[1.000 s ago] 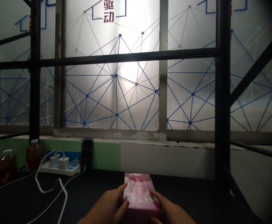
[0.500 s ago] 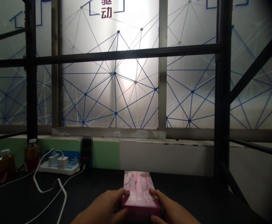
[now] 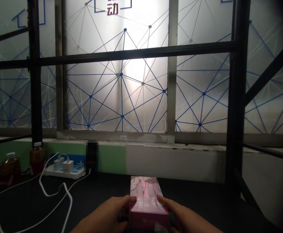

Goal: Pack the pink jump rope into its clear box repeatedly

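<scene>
Tabletop [image 3: 22, 207] black under frosted windows [image 3: 122, 97]; pink box [image 3: 147, 202] resting on it

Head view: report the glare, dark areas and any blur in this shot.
Head view: strong backlit glare whitens the frosted window at centre; the pink box, left hand and right hand sit dim low in frame; the corners darken; a pixelated patch obscures something below the sill.

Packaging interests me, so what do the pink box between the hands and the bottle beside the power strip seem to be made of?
The pink box looks like printed cardboard with a glossy finish, given its crisp edges and sheen, though a clear wrap can't be ruled out. The bottle looks like clear plastic, since its dark amber contents show through; its white cap is probably plastic too.
</scene>
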`<state>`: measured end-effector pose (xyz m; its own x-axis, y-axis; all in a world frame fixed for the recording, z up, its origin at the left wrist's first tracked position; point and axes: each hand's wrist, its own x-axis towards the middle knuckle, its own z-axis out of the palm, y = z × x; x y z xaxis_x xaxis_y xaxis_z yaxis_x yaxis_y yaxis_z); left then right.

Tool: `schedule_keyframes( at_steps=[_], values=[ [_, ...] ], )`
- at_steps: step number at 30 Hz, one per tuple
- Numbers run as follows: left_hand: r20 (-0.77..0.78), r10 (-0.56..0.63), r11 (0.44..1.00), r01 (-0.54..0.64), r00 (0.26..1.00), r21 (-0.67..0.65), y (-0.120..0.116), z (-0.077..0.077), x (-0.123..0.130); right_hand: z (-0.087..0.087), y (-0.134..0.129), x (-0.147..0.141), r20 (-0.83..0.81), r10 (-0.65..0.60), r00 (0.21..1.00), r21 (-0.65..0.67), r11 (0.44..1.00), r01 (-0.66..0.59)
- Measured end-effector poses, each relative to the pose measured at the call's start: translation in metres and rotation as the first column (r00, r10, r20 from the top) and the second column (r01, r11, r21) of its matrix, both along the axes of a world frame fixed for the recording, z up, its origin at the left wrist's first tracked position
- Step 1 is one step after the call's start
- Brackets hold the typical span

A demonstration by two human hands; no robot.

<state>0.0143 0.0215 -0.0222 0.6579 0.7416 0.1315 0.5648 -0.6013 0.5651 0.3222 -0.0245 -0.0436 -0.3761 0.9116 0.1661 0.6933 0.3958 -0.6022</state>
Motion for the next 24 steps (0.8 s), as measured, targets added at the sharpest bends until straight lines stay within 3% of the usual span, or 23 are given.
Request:
schedule_keyframes(
  at_steps=[3,7,10,14,24],
  values=[
    [0.003,0.035,0.999,-0.035,0.999,-0.017,0.001,-0.002,0.002,0.005,0.001,-0.002,-0.025,0.011,1.000,-0.061,0.998,-0.012],
    [-0.023,0.110,0.994,-0.110,0.994,0.018,-0.002,0.001,0.007,-0.004,0.006,-0.008,0.009,-0.054,0.998,-0.036,0.998,0.055],
    [-0.031,0.080,0.996,-0.078,0.996,0.042,-0.004,0.003,0.007,-0.008,0.006,-0.008,0.006,-0.061,0.998,-0.008,0.998,0.061],
    [-0.025,0.043,0.999,-0.042,0.999,0.024,-0.003,0.003,0.002,-0.001,0.003,-0.006,-0.050,-0.047,0.998,-0.012,0.999,0.047],
    [0.002,0.124,0.992,-0.124,0.992,0.001,-0.006,0.010,0.010,0.006,0.002,-0.011,0.134,-0.129,0.983,0.041,0.991,0.124]
  ],
)
